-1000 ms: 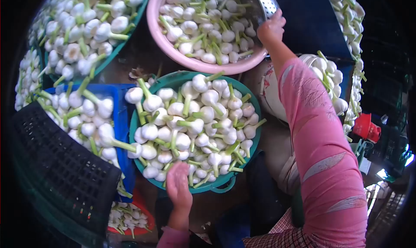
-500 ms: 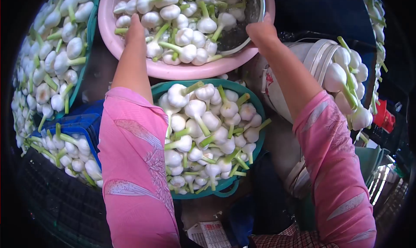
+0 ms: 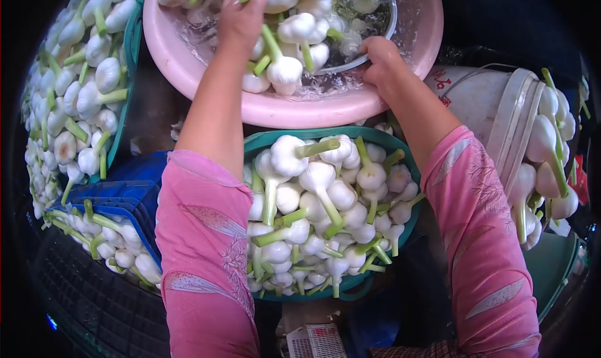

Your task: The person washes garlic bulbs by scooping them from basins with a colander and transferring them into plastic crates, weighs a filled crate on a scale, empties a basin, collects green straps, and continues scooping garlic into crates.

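Note:
A pink basin point(image 3: 300, 112) of water holds white garlic bulbs point(image 3: 285, 71) with green stems. Inside it, a round metal bowl point(image 3: 393, 21) is tilted, with water and some bulbs in it. My right hand point(image 3: 382, 61) grips the bowl's near right rim, fingers closed. Among the garlic, my left hand point(image 3: 241, 23) has its fingers curled against bulbs at the top of the view; its fingertips are partly hidden. Just below the basin stands a green tub point(image 3: 410, 223) heaped with garlic.
On the left are a large green-rimmed container point(image 3: 128, 76) of garlic and a blue crate point(image 3: 125, 192) beside more bulbs. At right a white bucket point(image 3: 472, 101) lies on its side, garlic at its mouth. A white plastic basket point(image 3: 316, 341) is at the bottom.
My left hand has moved right and up from the basin's left side into the garlic. The bowl has shifted, more water shows, and bulbs are spread about the basin. The view has shifted slightly.

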Demonstrator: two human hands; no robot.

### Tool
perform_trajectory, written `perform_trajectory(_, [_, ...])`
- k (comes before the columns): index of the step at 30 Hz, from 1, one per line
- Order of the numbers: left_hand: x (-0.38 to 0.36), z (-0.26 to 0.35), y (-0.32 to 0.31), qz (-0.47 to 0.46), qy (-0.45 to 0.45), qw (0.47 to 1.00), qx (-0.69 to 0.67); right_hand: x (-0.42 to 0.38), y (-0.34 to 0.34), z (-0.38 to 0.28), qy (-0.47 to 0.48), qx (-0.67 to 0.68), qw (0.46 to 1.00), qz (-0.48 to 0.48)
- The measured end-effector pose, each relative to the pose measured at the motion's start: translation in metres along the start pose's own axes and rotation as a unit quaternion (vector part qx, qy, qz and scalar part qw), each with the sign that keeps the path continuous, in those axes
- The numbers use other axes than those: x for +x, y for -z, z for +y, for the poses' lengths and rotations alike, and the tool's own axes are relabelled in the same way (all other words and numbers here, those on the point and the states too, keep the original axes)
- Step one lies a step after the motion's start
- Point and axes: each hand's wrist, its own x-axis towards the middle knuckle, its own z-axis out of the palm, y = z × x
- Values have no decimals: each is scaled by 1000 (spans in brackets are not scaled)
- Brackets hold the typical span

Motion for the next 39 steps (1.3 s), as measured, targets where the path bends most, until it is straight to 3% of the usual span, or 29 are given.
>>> perform_trajectory(1, [-2, 6, -13, -7, -85, 988, 129, 17, -3, 3, -1, 0, 1000, 1])
perform_trajectory(2, [-12, 27, -33, 21, -73, 955, 285, 32, 1, 3, 2, 22, 1000, 3])
perform_trajectory(3, [-18, 55, -45, -60, 57, 951, 299, 38, 0, 3, 6, 44, 999, 0])
perform_trajectory(4, [-16, 53, -51, -101, 62, 950, 289, 19, 0, -4, 26, -37, 999, 28])
perform_trajectory(5, [-17, 53, -55, -141, 67, 948, 279, 21, 2, -4, 26, -34, 999, 25])
perform_trajectory(6, [-22, 55, -50, -142, 64, 946, 283, 21, 4, -3, -9, -23, 999, -36])
perform_trajectory(8, [-32, 77, -12, -93, -26, 968, 233, 41, 9, 4, -29, -10, 989, -142])
perform_trajectory(10, [-51, 84, 32, -15, -2, 971, 240, -13, 2, -1, -16, 8, 989, -144])
perform_trajectory(11, [-73, 101, 49, 3, 55, 994, 91, -34, 3, -4, -4, 8, 992, -127])
perform_trajectory(13, [-122, 119, 90, 14, 104, 988, 116, -34, 7, 0, -13, 33, 987, -156])
perform_trajectory(15, [-183, 171, 107, 120, 213, 970, 7, -34, 16, 1, -19, 52, 983, -178])
perform_trajectory(17, [-249, 215, 130, 116, 249, 962, 9, -44, 27, 3, -6, 45, 986, -159])
perform_trajectory(21, [-371, 269, 150, 228, 395, 889, -39, -85, 40, -5, 68, 53, 985, -147])
perform_trajectory(23, [-398, 282, 151, 258, 439, 858, -70, -91, 47, -4, 72, 60, 985, -142])
perform_trajectory(25, [-393, 290, 150, 260, 435, 858, -78, -105, 59, -5, 64, 45, 986, -147])
perform_trajectory(29, [-330, 279, 146, 144, 332, 925, -110, -170, 72, -10, 97, 58, 978, -175])
perform_trajectory(31, [-287, 264, 144, 147, 280, 918, -238, -196, 90, -8, 81, 12, 979, -186])
perform_trajectory(33, [-242, 250, 138, 157, 289, 866, -376, -248, 92, -16, 109, 12, 977, -183])
perform_trajectory(35, [-213, 249, 137, 89, 235, 710, -658, -272, 114, -6, 75, -49, 977, -193])
perform_trajectory(37, [-198, 281, 140, 69, 200, 699, -683, -336, 93, -18, 64, -29, 974, -216])
perform_trajectory(39, [-210, 336, 153, 6, 149, 721, -677, -375, 99, -20, 48, -76, 970, -226])
